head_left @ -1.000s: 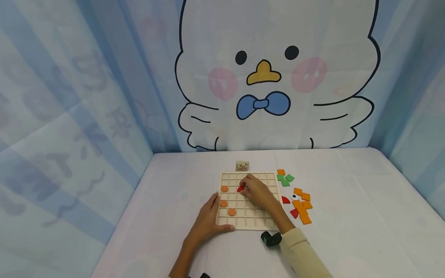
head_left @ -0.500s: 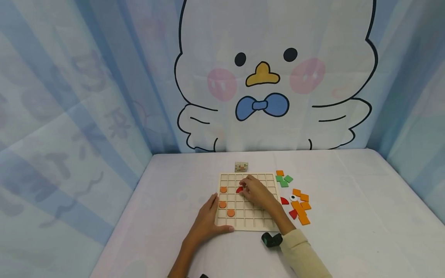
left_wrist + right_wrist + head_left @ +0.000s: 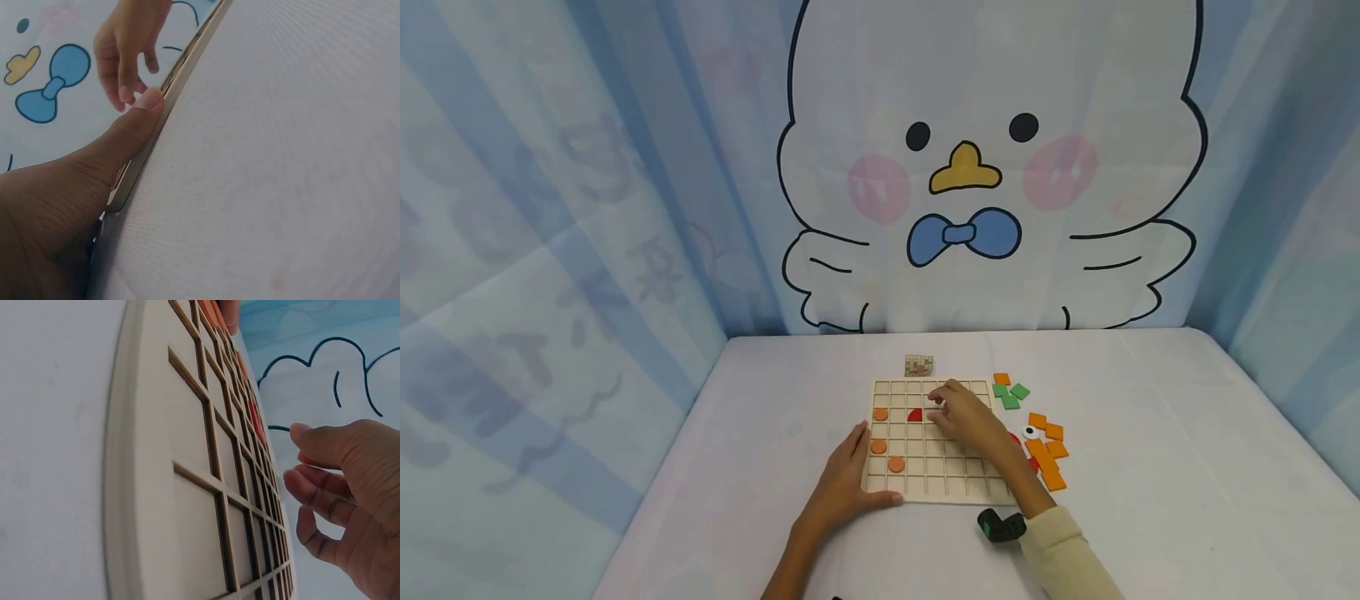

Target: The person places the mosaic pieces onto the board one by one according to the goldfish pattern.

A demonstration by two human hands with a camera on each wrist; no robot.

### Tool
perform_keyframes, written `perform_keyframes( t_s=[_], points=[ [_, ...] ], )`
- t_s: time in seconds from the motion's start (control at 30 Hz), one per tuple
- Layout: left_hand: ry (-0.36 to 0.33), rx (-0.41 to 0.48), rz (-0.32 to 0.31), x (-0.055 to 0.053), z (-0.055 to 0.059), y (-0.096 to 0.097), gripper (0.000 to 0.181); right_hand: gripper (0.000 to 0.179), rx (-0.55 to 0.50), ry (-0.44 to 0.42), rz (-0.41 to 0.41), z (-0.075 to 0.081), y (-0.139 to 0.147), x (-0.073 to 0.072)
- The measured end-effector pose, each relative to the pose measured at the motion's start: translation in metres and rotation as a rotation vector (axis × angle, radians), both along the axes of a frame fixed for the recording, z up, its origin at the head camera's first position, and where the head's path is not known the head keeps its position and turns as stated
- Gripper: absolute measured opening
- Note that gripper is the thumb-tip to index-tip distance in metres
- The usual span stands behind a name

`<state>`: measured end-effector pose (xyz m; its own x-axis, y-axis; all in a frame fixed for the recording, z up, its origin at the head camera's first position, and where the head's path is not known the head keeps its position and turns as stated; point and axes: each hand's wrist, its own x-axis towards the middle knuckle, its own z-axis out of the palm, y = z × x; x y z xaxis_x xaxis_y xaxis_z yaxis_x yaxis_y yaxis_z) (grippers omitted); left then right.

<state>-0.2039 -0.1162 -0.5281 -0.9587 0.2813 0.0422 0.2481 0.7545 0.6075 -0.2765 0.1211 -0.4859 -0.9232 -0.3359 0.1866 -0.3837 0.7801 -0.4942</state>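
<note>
A pale wooden grid board (image 3: 957, 483) lies on the table. My left hand (image 3: 842, 477) rests at its near left corner, fingers straight along the left side. Its thumb (image 3: 134, 122) lies against the front edge of the board. On the board sits a red quarter-round piece (image 3: 915, 415). My right hand (image 3: 973, 425) hovers just right of that piece, with loosely bent fingers and nothing between them. In the right wrist view, a gap shows between thumb and fingers. Orange discs (image 3: 896, 464) occupy several squares on the left of the board.
Right of the board lie several orange tiles (image 3: 1042, 455), several green tiles (image 3: 1011, 402) and a white eye disc (image 3: 1030, 432). Red pieces (image 3: 1034, 465) there are partly hidden by my right arm. A small patterned card (image 3: 918, 365) stands behind the board.
My right hand has let go of the red quarter-round piece and moved slightly right, its fingers parting. The piece stays on the board. My left hand stays at the corner.
</note>
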Motion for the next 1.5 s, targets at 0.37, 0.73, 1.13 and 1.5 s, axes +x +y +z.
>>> perform_keyframes(
  t_s=[0.37, 0.73, 1.13, 1.5],
  points=[
    [0.002, 0.002, -0.001, 0.001, -0.001, -0.001, 0.125, 0.03, 0.03, 0.064, 0.002, 0.006, 0.032, 0.01],
    [0.018, -0.001, -0.012, 0.002, -0.001, -0.001, 0.126, 0.03, 0.038, 0.106, -0.012, 0.011, 0.071, 0.028],
    [0.012, -0.003, 0.007, 0.001, 0.0, 0.0, 0.126, 0.025, 0.069, -0.022, -0.105, 0.005, 0.104, 0.035],
    [0.01, -0.012, 0.001, 0.001, -0.001, 0.0, 0.126, 0.021, 0.092, -0.066, -0.099, -0.002, 0.125, 0.042]
  ],
)
